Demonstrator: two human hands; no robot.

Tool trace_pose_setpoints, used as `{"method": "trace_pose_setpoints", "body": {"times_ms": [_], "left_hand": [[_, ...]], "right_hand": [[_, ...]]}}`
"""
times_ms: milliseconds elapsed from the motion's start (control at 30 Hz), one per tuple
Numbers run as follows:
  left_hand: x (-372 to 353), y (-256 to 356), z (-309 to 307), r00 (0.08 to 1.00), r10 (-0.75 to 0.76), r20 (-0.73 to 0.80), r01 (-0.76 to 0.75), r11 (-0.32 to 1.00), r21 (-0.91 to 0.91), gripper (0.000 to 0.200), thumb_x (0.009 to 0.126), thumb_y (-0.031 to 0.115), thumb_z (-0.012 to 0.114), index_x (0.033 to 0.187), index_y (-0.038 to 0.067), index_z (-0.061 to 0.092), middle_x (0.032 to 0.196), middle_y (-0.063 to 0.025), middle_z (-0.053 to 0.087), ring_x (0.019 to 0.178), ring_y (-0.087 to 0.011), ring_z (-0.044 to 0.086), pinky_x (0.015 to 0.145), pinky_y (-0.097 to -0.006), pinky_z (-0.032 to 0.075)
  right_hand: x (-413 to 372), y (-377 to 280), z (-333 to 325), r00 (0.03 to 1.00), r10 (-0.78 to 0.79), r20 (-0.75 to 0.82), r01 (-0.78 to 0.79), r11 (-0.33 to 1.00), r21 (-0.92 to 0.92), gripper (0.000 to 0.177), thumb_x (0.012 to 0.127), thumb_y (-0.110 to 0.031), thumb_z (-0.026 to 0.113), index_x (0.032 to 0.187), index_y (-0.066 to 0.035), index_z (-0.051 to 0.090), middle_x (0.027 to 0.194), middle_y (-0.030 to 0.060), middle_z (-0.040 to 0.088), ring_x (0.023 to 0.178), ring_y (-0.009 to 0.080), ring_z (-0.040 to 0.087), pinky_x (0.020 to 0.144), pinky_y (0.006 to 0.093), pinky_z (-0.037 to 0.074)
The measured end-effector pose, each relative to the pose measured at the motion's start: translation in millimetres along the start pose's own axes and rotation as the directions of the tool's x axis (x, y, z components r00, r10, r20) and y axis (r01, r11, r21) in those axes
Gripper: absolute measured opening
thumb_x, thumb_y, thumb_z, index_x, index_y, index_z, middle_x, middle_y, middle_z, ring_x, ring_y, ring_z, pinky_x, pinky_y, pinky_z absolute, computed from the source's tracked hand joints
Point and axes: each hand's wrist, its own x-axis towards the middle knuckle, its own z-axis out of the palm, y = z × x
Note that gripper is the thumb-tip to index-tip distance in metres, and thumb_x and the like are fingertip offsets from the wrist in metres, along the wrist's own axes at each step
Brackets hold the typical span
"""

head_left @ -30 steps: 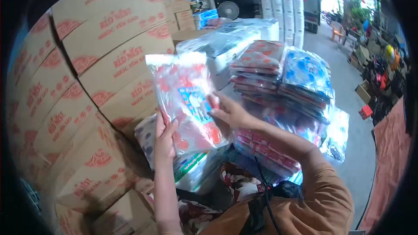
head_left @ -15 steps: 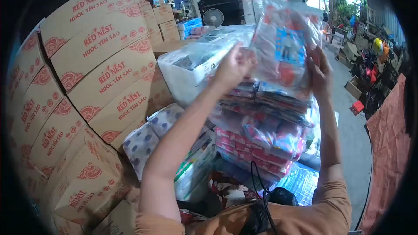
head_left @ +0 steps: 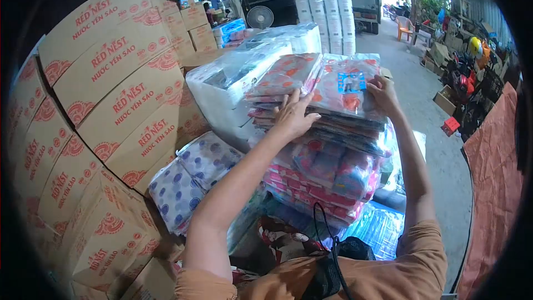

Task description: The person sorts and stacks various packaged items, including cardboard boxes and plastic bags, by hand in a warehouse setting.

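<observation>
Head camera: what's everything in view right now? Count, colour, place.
Red Nest cartons: many, tan with red print, stacked left.
top packet: one, clear with red-blue print, atop the centre stack.
flat packets: many, red, pink, blue, stacked centre.
wrapped bundle: one, white in clear plastic, behind the stack.
spotted packs: two, white with blue spots, lower left.
fan: one, pale, far back.
chair: one, orange, far back right.
left hand: one, flat against the stack's front.
right hand: one, on the top packet's right edge.
</observation>
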Motion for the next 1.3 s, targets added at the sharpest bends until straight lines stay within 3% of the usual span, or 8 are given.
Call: {"method": "trace_pose_setpoints", "body": {"times_ms": [233, 367, 467, 700, 833, 933, 1067, 1300], "left_hand": [[-5.4, -12.1, 3.4, 1.0, 0.01, 0.007, -0.009, 0.998, -0.059, 0.061, 0.072, 0.037, 0.06, 0.125, 0.018, 0.037, 0.135, -0.0191, 0.02, 0.123, -0.0374, 0.022, 0.093, -0.0575, 0.021], [-14.2, -29.7, 2.5, 0.992, 0.089, -0.09, -0.096, 0.992, -0.082, 0.058, 0.072, 0.036, 0.06, 0.123, 0.017, 0.04, 0.132, -0.0237, 0.025, 0.121, -0.0376, 0.026, 0.095, -0.046, 0.026], [-25.6, -50.2, -2.6, 0.983, 0.097, -0.155, -0.112, 0.99, -0.09, 0.058, 0.071, 0.034, 0.062, 0.123, 0.017, 0.041, 0.13, -0.0252, 0.027, 0.119, -0.0374, 0.03, 0.096, -0.0384, 0.028], [-100.3, -144.1, -17.9, 0.964, -0.201, -0.171, 0.192, 0.979, -0.073, 0.064, 0.069, 0.033, 0.064, 0.123, 0.011, 0.039, 0.125, -0.0317, 0.029, 0.117, -0.0406, 0.031, 0.095, -0.0404, 0.029], [-180.9, -227.7, -10.9, 0.811, -0.573, -0.118, 0.58, 0.814, 0.025, 0.064, 0.069, 0.033, 0.063, 0.125, 0.018, 0.036, 0.132, -0.025, 0.023, 0.121, -0.0397, 0.024, 0.095, -0.0501, 0.025], [-241.6, -246.1, -11.9, 0.521, -0.833, -0.185, 0.852, 0.495, 0.169, 0.074, 0.065, 0.04, 0.065, 0.128, 0.023, 0.031, 0.136, -0.0197, 0.013, 0.125, -0.0393, 0.012, 0.093, -0.0589, 0.02], [-294.9, -255.0, -18.2, 0.282, -0.933, -0.222, 0.958, 0.26, 0.123, 0.085, 0.06, 0.05, 0.066, 0.13, 0.025, 0.025, 0.136, -0.0201, 0.012, 0.125, -0.0405, 0.009, 0.095, -0.0561, 0.016], [-311.7, -266.8, -19.7, 0.283, -0.951, -0.124, 0.958, 0.276, 0.074, 0.084, 0.059, 0.043, 0.066, 0.13, 0.027, 0.024, 0.136, -0.019, 0.014, 0.124, -0.0419, 0.01, 0.095, -0.0554, 0.016]], "right_hand": [[-12.4, -2.8, 10.2, 0.953, -0.111, -0.282, 0.048, 0.974, -0.222, 0.04, 0.075, -0.02, 0.059, 0.108, 0.0, 0.049, 0.111, 0.0265, 0.046, 0.099, 0.0344, 0.049, 0.081, 0.0369, 0.041], [-28.1, -58.4, -1.8, 0.859, -0.313, -0.405, 0.121, 0.893, -0.433, 0.04, 0.073, -0.015, 0.063, 0.109, -0.003, 0.05, 0.115, 0.0237, 0.043, 0.109, 0.0343, 0.042, 0.088, 0.0376, 0.037], [-43.6, -94.1, 5.9, 0.809, -0.468, -0.356, 0.38, 0.878, -0.291, 0.041, 0.071, -0.011, 0.064, 0.108, -0.004, 0.05, 0.115, 0.0193, 0.045, 0.109, 0.0322, 0.043, 0.088, 0.0385, 0.037], [-101.9, -143.8, 77.5, 0.832, -0.555, 0.024, 0.548, 0.826, 0.134, 0.037, 0.071, -0.003, 0.06, 0.106, -0.006, 0.05, 0.115, 0.0141, 0.044, 0.094, 0.0255, 0.052, 0.074, 0.0314, 0.044], [-126.2, -151.0, 144.5, 0.786, -0.579, 0.216, 0.521, 0.809, 0.273, 0.034, 0.072, -0.001, 0.057, 0.105, -0.003, 0.05, 0.111, 0.0143, 0.046, 0.089, 0.0226, 0.054, 0.069, 0.0278, 0.046], [-148.2, -165.1, 207.9, 0.799, -0.485, 0.355, 0.352, 0.857, 0.377, 0.032, 0.074, -0.003, 0.056, 0.106, -0.002, 0.049, 0.106, 0.0143, 0.048, 0.089, 0.0208, 0.054, 0.069, 0.0278, 0.046], [-182.2, -184.4, 301.0, 0.696, -0.57, 0.437, 0.371, 0.806, 0.461, 0.032, 0.071, -0.002, 0.055, 0.102, -0.002, 0.05, 0.107, 0.0202, 0.047, 0.092, 0.036, 0.05, 0.078, 0.035, 0.043], [-252.7, -192.4, 455.5, 0.353, -0.81, 0.469, 0.667, 0.569, 0.481, 0.053, 0.061, -0.003, 0.055, 0.113, -0.006, 0.042, 0.118, 0.0189, 0.039, 0.105, 0.0381, 0.041, 0.087, 0.0452, 0.036]]}}
